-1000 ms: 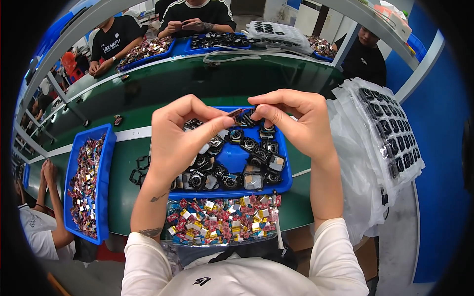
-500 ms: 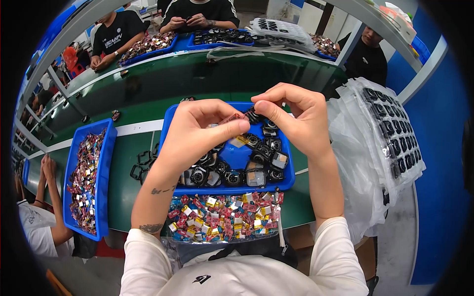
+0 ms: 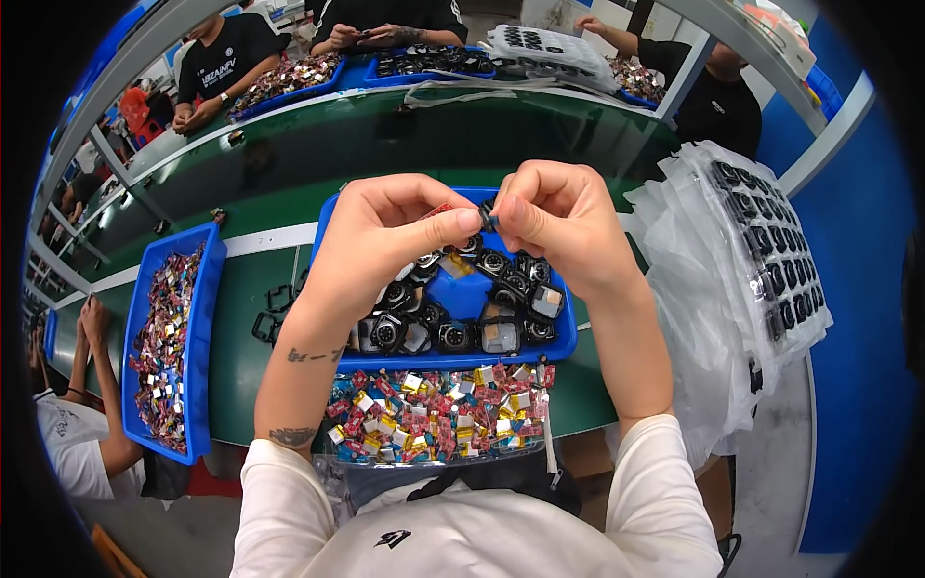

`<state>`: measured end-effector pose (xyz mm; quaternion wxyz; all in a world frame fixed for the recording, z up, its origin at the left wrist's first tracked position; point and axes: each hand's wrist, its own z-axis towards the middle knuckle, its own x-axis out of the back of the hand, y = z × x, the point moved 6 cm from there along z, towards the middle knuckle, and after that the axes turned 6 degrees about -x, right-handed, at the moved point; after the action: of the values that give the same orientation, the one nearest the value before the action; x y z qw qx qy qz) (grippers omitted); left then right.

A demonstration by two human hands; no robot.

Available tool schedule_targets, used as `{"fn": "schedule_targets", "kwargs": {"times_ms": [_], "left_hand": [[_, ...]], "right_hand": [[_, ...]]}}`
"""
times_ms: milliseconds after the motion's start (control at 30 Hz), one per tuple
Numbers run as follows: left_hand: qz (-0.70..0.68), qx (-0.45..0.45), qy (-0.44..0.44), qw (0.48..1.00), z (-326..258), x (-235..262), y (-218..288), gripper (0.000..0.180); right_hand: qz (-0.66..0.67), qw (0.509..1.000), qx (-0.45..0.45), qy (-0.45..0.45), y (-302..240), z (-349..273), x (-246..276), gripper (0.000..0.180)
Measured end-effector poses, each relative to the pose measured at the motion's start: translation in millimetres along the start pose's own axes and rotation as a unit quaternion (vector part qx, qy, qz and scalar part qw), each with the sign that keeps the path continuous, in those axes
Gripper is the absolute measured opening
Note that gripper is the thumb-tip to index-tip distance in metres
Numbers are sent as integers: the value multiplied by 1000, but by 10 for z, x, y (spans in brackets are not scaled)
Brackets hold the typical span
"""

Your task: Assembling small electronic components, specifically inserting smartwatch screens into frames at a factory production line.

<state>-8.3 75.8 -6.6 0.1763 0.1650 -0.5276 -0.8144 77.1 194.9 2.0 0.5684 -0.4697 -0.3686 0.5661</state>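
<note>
My left hand (image 3: pixel 390 236) is closed in a pinch on a small red circuit board (image 3: pixel 438 209), mostly hidden by the fingers. Close beside it, my right hand (image 3: pixel 568 226) grips a small black watch case (image 3: pixel 487 214), largely covered by thumb and fingers. The two parts meet or nearly meet between my fingertips; which, I cannot tell. Below both hands is a blue tray (image 3: pixel 462 362) with several black watch cases (image 3: pixel 456 336) in it. In front of the tray, nearer to me, lies a pile of red circuit boards with silver and yellow parts (image 3: pixel 434 414).
A long blue bin (image 3: pixel 199 385) of similar boards stands at left. Black frames (image 3: pixel 267 328) lie left of the tray. Stacked plastic trays of black cases (image 3: pixel 771 255) rise at right. Across the green work surface (image 3: pixel 385 135), people sit behind more blue trays; metal posts frame the bench.
My hands have drawn closer together, and the black watch case has turned between my right fingers. Across the bench, the person at right has raised an arm. The view has shifted slightly.
</note>
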Motion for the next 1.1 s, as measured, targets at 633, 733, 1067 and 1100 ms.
{"fn": "schedule_targets", "kwargs": {"times_ms": [633, 733, 1067, 1100], "left_hand": [[65, 1, 15, 998, 50, 88, -35, 14], [61, 1, -10, 998, 56, 64, -53, 15], [35, 12, -60, 998, 33, 35, -15, 13], [47, 3, -50, 998, 37, 58, 0, 13]], "right_hand": [[-105, 994, 41, 12, 50, 89, 117, 16], [-54, 998, 26, -21, 90, 105, 133, 14], [-565, 823, -7, 67, 249, 168, 289, 16], [-565, 823, -8, 67, 329, 158, 340, 16]]}}
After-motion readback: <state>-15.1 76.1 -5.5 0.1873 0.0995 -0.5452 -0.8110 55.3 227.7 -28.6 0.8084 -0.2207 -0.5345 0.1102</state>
